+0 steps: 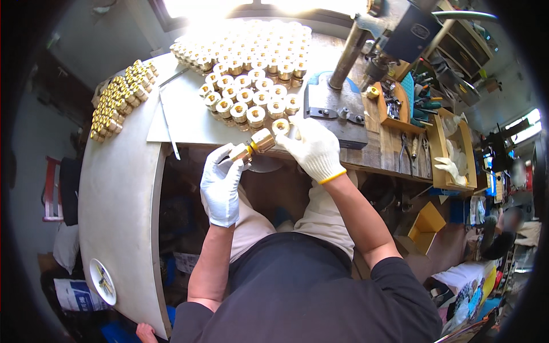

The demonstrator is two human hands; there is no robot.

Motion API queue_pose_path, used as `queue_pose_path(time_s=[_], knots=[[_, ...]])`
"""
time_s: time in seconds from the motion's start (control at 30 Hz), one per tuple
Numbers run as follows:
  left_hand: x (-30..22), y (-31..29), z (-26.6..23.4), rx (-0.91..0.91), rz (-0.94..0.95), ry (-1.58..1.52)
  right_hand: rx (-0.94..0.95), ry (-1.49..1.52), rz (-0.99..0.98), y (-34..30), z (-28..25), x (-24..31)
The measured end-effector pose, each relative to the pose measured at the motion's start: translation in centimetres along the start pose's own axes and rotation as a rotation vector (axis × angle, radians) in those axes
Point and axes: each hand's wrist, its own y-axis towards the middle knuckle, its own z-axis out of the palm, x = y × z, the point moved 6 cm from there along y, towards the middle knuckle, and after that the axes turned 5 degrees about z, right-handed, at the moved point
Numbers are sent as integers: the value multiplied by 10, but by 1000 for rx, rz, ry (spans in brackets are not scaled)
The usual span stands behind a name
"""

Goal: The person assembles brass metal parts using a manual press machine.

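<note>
Currently: left hand (221,188) pinching shiny, yellow-banded brass fitting (253,147) | right hand (313,150) curled at second fitting (280,127), hold unclear | white board (189,114): near edge beside fittings, room leftward

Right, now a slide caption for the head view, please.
Gloved left hand holds a brass fitting; gloved right hand at a second piece, near similar fittings on a pale surface.

Super blown-out daylight coming through the window (251,4) up top, plus another bright window (526,124) far right. Greyish wall (31,128) on the left, pale table (117,211) running down that side, wood top (382,154) over right, brownish floor (449,243) lower right.
</note>
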Motion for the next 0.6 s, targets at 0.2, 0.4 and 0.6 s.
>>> queue_pose_path(time_s=[0.2, 0.4, 0.6], knots=[[5, 23, 72, 82, -33, -9, 44, 94, 65, -56, -49, -29], [41, 60, 155, 244, 155, 360, -180, 248, 351, -101, -78, -97], [32, 99, 219, 301, 437, 531, -211, 312, 459, -124, -96, -125]])
